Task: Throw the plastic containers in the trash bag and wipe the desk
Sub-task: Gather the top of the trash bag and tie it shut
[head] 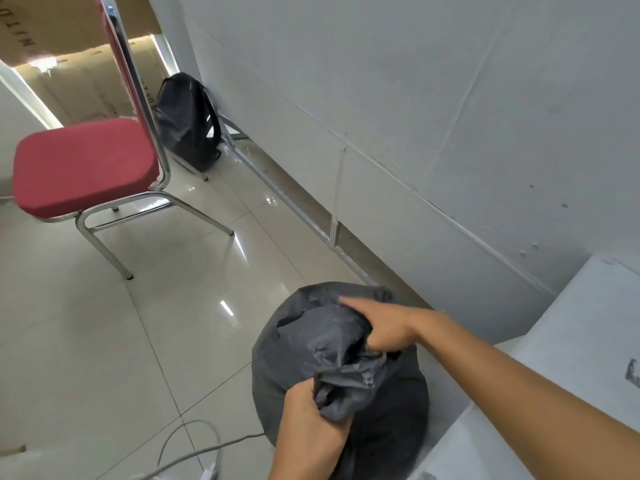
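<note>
Trash bag (pixel 341 372) on floor, gripped by left hand (pixel 311 417), right hand (pixel 384 329)

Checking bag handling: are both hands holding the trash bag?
Yes, the left hand and right hand each clutch bunched plastic of the black trash bag.

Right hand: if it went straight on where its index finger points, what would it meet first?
Probably the black trash bag, its top right under the fingertip; beyond, floor tiles. Depth is unclear.

Plain office back room, by the look of it: glossy cream floor tiles (pixel 86 341), a red padded chrome-framed chair (pixel 86 168), white partition panels (pixel 415 98), brown cardboard sheets (pixel 52 26) behind.
</note>
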Tool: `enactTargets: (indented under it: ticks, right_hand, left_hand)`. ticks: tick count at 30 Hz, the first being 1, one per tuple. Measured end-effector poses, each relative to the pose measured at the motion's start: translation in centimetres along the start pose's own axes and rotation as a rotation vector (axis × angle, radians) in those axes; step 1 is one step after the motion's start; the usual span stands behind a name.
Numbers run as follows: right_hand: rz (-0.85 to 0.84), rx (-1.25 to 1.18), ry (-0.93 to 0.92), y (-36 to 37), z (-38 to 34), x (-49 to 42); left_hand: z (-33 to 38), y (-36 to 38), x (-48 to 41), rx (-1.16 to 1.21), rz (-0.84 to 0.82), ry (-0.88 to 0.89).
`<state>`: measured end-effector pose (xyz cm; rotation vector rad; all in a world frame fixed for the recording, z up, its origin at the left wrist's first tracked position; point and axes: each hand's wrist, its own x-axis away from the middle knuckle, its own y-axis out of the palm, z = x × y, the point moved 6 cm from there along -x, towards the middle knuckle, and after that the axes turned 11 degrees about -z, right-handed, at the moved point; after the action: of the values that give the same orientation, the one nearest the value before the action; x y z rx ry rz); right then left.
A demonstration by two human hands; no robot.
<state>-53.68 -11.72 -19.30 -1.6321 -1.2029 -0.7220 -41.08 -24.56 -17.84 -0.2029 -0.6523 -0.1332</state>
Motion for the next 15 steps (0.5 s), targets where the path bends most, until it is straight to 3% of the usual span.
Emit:
enactTargets:
  ticks: [2, 4, 6, 9, 11, 13, 15]
  right_hand:
    - [-0.07, 0.02, 0.094, 1.6, 0.8, -0.8]
    - [0.027, 0.017, 0.09, 1.4, 0.8, -0.9]
    - [0.251, -0.175, 0.024, -0.4, 1.0, 0.3]
    - [0.686, -0.557, -0.034, -3.7, 2.5, 5.1]
    - [0.856, -0.685, -0.088, -4.5, 3.6, 8.0]
    - [0.764, -0.673, -0.121, -4.2, 3.1, 9.2]
    - [0.504, -0.515, -0.061, -2.7, 1.9, 9.0]
  left_hand:
    - [0.0, -0.3, 0.2, 0.046, -0.014, 0.007]
    - [0.3, -1.1, 0.5, 0.075, 0.035, 0.023]
    - [-0.3, -2.4, 0.8, 0.272, 0.149, 0.064]
    - [-1.2, -3.4, 1.1, 0.694, 0.256, -0.037]
    - [-1.4, -4.1, 0.9, 0.851, 0.346, -0.088]
    - [-1.4, -4.6, 0.8, 0.869, 0.397, -0.128]
    - [-1.4, -4.2, 0.8, 0.856, 0.402, -0.147]
